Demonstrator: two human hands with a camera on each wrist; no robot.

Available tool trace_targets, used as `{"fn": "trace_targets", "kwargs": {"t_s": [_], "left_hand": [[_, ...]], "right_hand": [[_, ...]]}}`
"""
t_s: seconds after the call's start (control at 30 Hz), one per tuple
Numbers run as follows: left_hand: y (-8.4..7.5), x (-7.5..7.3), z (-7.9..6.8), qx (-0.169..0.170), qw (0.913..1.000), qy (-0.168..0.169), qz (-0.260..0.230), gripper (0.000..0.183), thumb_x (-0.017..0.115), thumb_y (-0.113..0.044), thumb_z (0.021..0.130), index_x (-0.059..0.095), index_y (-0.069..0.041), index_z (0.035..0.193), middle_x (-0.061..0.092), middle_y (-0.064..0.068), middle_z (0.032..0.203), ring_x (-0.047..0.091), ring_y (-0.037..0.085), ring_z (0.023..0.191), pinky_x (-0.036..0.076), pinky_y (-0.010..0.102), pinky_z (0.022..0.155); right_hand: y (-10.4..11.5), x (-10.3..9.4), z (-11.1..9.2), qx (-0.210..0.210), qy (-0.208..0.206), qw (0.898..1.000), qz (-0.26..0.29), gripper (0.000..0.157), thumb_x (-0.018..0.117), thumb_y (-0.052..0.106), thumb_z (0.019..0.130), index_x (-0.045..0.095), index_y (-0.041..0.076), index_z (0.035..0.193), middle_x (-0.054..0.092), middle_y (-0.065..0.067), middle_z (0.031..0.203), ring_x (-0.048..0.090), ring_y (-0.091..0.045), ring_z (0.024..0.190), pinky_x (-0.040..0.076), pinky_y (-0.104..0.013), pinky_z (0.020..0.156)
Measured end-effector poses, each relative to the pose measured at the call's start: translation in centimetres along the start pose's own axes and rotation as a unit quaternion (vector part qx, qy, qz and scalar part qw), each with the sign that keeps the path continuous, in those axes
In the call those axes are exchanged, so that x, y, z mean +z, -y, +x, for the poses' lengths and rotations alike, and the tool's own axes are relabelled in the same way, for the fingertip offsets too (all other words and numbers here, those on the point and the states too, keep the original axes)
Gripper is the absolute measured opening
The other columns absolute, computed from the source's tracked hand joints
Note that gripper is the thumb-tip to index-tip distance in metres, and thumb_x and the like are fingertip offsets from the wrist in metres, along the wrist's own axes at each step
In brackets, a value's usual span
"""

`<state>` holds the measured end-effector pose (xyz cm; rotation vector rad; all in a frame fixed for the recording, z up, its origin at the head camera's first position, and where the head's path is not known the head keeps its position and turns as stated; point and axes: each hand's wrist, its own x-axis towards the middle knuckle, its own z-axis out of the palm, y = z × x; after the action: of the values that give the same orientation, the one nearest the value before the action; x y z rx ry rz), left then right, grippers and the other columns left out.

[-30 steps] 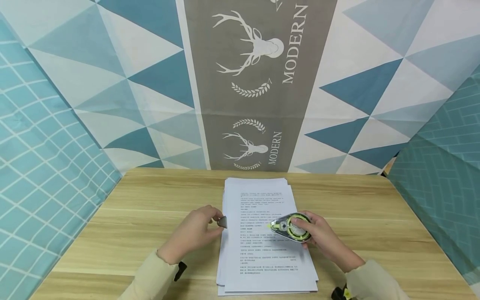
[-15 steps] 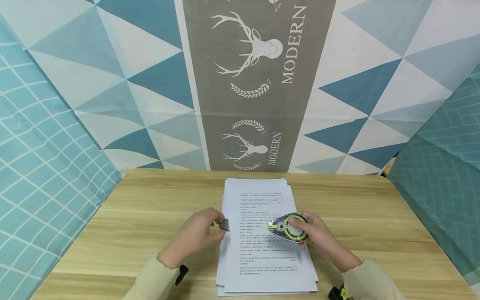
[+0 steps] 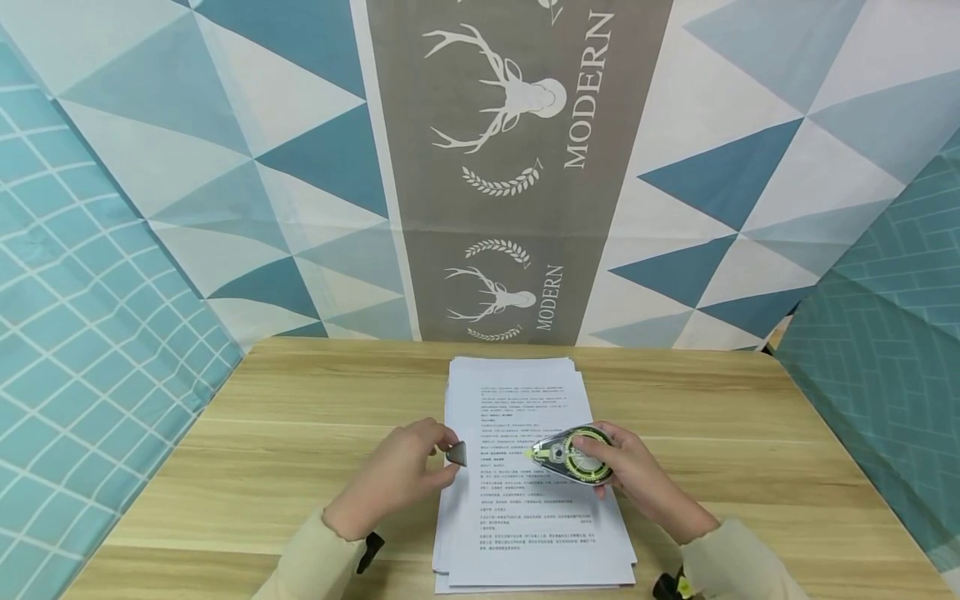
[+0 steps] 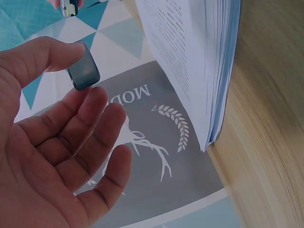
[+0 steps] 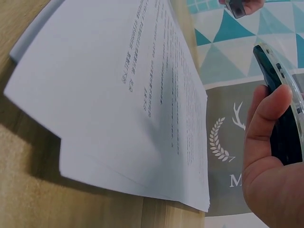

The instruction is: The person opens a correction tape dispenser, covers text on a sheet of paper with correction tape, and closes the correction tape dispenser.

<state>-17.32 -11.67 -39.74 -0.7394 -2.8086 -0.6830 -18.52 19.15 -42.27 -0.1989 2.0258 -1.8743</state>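
Note:
My left hand [image 3: 397, 477] pinches a small dark translucent cap [image 3: 457, 454] between thumb and forefinger, above the left edge of the paper stack [image 3: 536, 567]. The left wrist view shows the cap [image 4: 85, 69] at the thumb tip, with the other fingers loosely bent below it. Over the right part of the stack, my right hand [image 3: 641, 475] grips a correction tape [image 3: 573, 455] with a clear body and a yellow-green wheel. Its bare tip points left towards the cap, a short gap away. In the right wrist view the correction tape [image 5: 285, 128] is seen edge-on, partly cut off.
The stack of printed sheets lies slightly uneven on a wooden table [image 3: 300, 433]. A patterned cloth [image 3: 510, 208] with deer heads and triangles hangs behind the table. Dark straps show at both wrists.
My left hand has moved a little to the right with the cap, and my right hand slightly left with the correction tape. The gap between cap and tip has narrowed.

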Motion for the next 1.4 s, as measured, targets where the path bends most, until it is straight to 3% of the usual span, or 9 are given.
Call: {"fn": "trace_targets", "kwargs": {"t_s": [0.5, 0.87, 1.4], "left_hand": [[-0.4, 0.7, 0.3, 0.017, 0.9998, -0.004, 0.000, 0.018, 0.073, -0.017, 0.075, 0.066, -0.011, 0.091, 0.063, -0.006, 0.085, 0.058, 0.012, 0.074, 0.046, 0.023, 0.067], [-1.0, 0.9, 0.5, 0.026, 0.9997, -0.005, 0.003, 0.017, 0.072, -0.019, 0.075, 0.066, -0.013, 0.090, 0.062, -0.007, 0.084, 0.059, 0.010, 0.076, 0.046, 0.023, 0.068], [-1.3, 1.2, 0.8, 0.039, 0.9992, -0.006, 0.011, 0.016, 0.072, -0.019, 0.075, 0.066, -0.014, 0.090, 0.062, -0.008, 0.083, 0.058, 0.009, 0.076, 0.045, 0.025, 0.070]], "right_hand": [[-0.1, 0.3, 0.1, 0.001, 0.005, 1.000, 0.013, 0.046, 0.055, 0.027, 0.093, 0.043, -0.009, 0.119, 0.063, 0.002, 0.079, 0.050, -0.006, 0.050, 0.044, -0.019, 0.045], [-0.1, 0.5, 0.3, -0.003, 0.007, 1.000, 0.027, 0.039, 0.055, 0.027, 0.093, 0.047, -0.004, 0.115, 0.065, 0.003, 0.079, 0.053, -0.006, 0.057, 0.044, -0.019, 0.046], [0.0, 0.9, 0.4, 0.000, 0.006, 1.000, 0.023, 0.045, 0.056, 0.028, 0.092, 0.046, -0.007, 0.119, 0.066, 0.003, 0.081, 0.056, -0.006, 0.060, 0.044, -0.020, 0.047]]}}
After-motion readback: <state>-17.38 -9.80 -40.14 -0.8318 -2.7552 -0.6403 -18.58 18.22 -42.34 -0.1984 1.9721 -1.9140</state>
